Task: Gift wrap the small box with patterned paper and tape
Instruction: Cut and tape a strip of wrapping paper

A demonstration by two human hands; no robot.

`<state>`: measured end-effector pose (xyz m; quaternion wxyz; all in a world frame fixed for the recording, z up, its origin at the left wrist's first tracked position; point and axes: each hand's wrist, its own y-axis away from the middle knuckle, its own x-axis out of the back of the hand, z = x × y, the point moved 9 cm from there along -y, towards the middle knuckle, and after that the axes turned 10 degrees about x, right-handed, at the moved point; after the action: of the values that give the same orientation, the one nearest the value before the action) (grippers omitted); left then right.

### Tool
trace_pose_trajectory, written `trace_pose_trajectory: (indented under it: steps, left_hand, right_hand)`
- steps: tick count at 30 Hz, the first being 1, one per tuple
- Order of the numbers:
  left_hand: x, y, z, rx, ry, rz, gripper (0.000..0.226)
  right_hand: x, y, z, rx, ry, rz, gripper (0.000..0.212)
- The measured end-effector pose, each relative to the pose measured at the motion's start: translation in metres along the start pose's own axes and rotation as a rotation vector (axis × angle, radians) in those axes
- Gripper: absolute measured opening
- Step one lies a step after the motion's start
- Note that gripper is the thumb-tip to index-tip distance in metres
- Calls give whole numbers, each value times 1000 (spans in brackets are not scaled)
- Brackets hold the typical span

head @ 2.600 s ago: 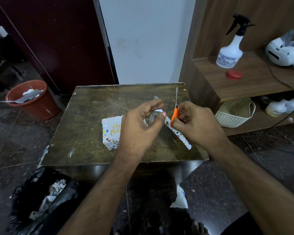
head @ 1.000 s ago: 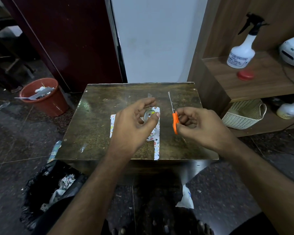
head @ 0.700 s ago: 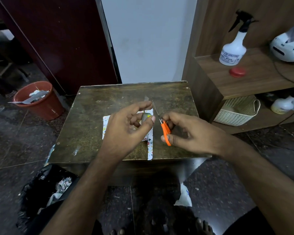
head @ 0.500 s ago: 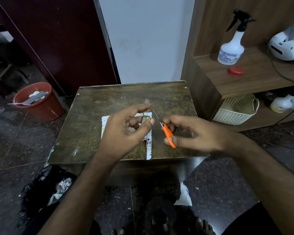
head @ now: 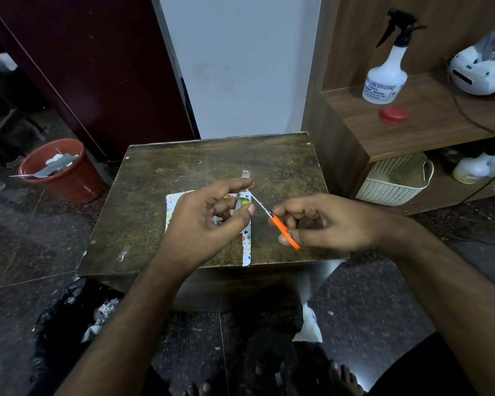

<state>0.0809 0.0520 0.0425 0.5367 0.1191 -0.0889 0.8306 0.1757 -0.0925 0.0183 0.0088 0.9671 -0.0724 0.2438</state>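
Note:
My left hand (head: 205, 224) holds a roll of clear tape (head: 239, 203) above the small wrapped box (head: 172, 205), which lies on the dark wooden table (head: 143, 212) in white patterned paper and is mostly hidden by the hand. A strip of tape (head: 246, 175) stands up past my forefinger. My right hand (head: 326, 221) grips orange-handled scissors (head: 280, 227), whose blades point up-left and touch the tape by my left fingertips. A narrow offcut of patterned paper (head: 247, 252) lies on the table toward its near edge.
A red bucket (head: 66, 178) with scraps stands on the floor at left. A black rubbish bag (head: 69, 318) sits below the table's near-left corner. On the wooden shelf at right stand a spray bottle (head: 385, 78), a red cap (head: 393, 115) and a white basket (head: 395, 181).
My right hand swung the scissors from upright to slanted, bringing the blades left onto the tape held by my left hand. The left hand stayed over the box.

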Motion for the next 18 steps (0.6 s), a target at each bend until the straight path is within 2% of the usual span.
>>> trace_pose_trajectory:
  steps: [8, 18]
  left_hand:
    - [-2, 0, 2, -3, 26, -24, 39]
    - [0, 3, 5, 45, 13, 4, 43]
  right_hand:
    - [2, 0, -1, 9, 26, 0, 14]
    - [1, -2, 0, 8, 170, -6, 10]
